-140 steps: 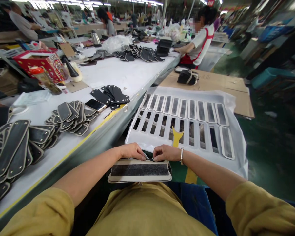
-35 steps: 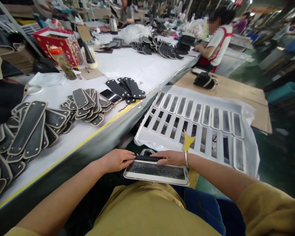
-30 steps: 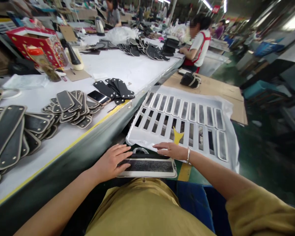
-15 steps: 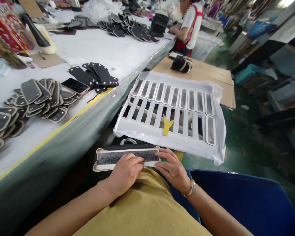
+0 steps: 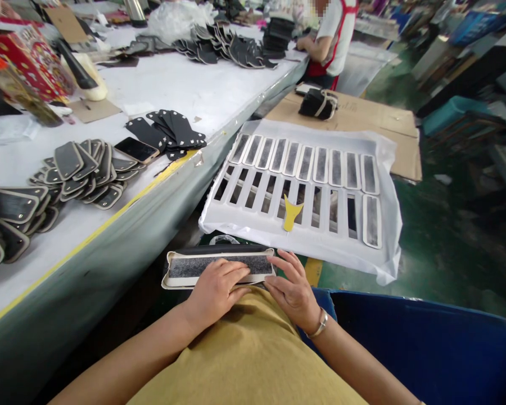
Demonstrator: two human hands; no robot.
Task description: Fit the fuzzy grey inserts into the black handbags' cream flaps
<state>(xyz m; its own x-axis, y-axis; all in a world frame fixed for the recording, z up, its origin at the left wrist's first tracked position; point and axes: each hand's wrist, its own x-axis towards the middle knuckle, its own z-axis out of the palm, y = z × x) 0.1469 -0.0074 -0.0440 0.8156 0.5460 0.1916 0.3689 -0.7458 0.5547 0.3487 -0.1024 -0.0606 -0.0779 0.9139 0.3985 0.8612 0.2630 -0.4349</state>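
Close to my lap is a long panel [image 5: 188, 269] with a dark grey fuzzy strip down its middle and a whitish border that curls up at the left corners. My left hand [image 5: 219, 284] lies over its middle, fingers pressed on the strip and thumb at the near edge. At the right end, my right hand [image 5: 290, 286] grips the corner, thumb at the near border and fingertips on the end. Beyond it, a white slotted frame [image 5: 223, 216] carries a row of similar grey panels [image 5: 321, 165], and a yellow forked tool [image 5: 292, 212] rests on it.
To the left, a white table [image 5: 143, 185] bears piles of grey edged pieces [image 5: 73, 163], black studded pieces [image 5: 177, 132] and a phone [image 5: 135, 149]. Cardboard [image 5: 388, 129] lies under the frame's far side. Another person [image 5: 331, 48] works at the table's far end. A blue bin [image 5: 421, 332] stands at right.
My right hand has shifted slightly along the panel's right end, its fingers lifting and spreading a little. My left hand stays on the strip. The whole view has turned slightly.
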